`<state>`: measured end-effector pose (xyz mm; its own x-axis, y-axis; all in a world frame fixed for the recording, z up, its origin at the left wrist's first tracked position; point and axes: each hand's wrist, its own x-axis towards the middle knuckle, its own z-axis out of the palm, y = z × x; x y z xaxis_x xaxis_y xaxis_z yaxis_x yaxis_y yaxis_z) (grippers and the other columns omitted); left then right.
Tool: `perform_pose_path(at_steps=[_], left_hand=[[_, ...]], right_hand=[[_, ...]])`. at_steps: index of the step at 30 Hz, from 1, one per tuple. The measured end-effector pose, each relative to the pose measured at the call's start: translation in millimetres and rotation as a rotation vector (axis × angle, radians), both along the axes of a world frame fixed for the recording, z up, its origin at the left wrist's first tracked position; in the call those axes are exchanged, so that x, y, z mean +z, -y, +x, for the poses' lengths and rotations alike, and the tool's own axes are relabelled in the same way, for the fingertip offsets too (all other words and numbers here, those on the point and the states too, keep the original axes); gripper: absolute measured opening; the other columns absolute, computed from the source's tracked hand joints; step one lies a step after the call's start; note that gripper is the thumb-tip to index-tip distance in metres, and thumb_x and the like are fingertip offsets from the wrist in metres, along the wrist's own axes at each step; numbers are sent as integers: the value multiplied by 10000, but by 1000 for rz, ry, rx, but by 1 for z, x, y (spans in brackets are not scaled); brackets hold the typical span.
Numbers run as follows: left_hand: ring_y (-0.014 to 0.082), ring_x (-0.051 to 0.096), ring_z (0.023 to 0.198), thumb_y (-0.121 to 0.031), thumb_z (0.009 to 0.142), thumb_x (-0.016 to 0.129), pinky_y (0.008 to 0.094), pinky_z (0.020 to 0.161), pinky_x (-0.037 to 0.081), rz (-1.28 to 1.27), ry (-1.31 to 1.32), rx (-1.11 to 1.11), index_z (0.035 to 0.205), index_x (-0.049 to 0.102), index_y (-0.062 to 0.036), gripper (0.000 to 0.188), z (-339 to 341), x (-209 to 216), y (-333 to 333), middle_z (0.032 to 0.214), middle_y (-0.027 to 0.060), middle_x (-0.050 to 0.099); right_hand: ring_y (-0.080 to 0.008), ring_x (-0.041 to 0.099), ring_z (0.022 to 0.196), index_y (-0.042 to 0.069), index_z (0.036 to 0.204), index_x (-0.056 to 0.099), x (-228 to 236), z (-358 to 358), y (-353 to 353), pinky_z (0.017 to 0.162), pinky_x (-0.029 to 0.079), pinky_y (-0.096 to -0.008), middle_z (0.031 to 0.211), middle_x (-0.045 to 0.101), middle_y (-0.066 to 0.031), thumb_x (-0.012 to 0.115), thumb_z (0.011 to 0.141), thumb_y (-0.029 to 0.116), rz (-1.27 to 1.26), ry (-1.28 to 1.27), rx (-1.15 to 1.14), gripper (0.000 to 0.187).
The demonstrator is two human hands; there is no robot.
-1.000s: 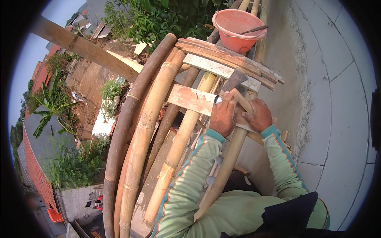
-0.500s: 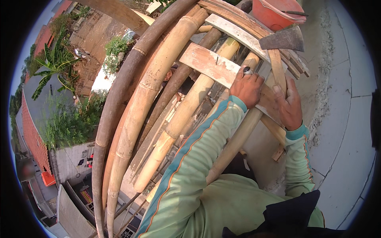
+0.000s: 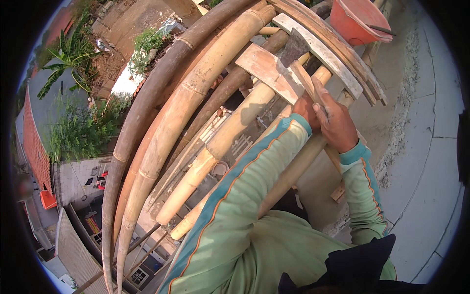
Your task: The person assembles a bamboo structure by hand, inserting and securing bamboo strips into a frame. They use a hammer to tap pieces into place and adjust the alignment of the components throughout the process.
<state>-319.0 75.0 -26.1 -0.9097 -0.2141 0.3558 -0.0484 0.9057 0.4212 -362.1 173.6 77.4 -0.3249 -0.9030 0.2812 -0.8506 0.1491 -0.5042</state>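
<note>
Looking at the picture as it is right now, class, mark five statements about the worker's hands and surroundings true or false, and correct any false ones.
1. The right hand holds a hatchet by its wooden handle. True.
2. The bucket is blue. False: the bucket is orange-red.
3. The left hand is far from the right hand. False: the left hand is close beside it, partly hidden.
4. A short board lies across bamboo poles. True.
5. The worker's sleeves are short. False: the sleeves reach the wrists.

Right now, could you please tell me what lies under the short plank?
A brown pole and a pale bamboo pole pass beneath the short plank; their covered stretches cannot be seen.
</note>
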Motion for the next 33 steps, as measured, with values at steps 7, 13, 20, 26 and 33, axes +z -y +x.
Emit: perform_pose_path(at_steps=[7, 13, 20, 26, 33], left_hand=[[279, 684, 1162, -137, 909, 542, 511, 1243, 299, 31, 54, -59, 1089, 712, -84, 253, 1, 5, 8, 1132, 106, 711], [328, 684, 1128, -151, 913, 603, 509, 1238, 307, 32, -115, 62, 1449, 539, -83, 544, -4, -3, 3, 1228, 140, 694], [302, 664, 1189, -168, 937, 597, 508, 1261, 293, 22, -80, 38, 1298, 666, -89, 376, -4, -2, 2, 1273, 130, 689], [356, 685, 1105, -206, 967, 637, 517, 1165, 385, 217, -59, 42, 1381, 581, -63, 441, 1, 10, 8, 1221, 154, 714], [367, 672, 1090, -191, 992, 644, 494, 1065, 434, 229, -163, 81, 1480, 443, -48, 547, -2, 9, 3, 1244, 151, 709]], right_hand=[[-69, 515, 657, 3, 1584, 387, 129, 19, 1, 584, 452, -205, 1018, 608, -86, 498, 1112, 146, -719, 159, -255, 505], [-33, 453, 608, -7, 1340, 552, 82, -6, -35, 515, 380, -200, 874, 596, -28, 608, 1083, 241, -565, 676, -208, 361], [-154, 666, 882, 10, 1240, 615, 4, -15, -22, 794, 546, -337, 996, 721, -111, 730, 999, 213, -262, 367, -292, 335], [-165, 680, 891, 17, 1191, 627, -5, -31, -23, 821, 545, -338, 1004, 731, -108, 727, 995, 184, -266, 425, -295, 276], [-86, 529, 559, 28, 1205, 582, -81, -24, -55, 509, 450, -269, 782, 603, -27, 692, 1018, 186, -487, 966, -412, 268]])
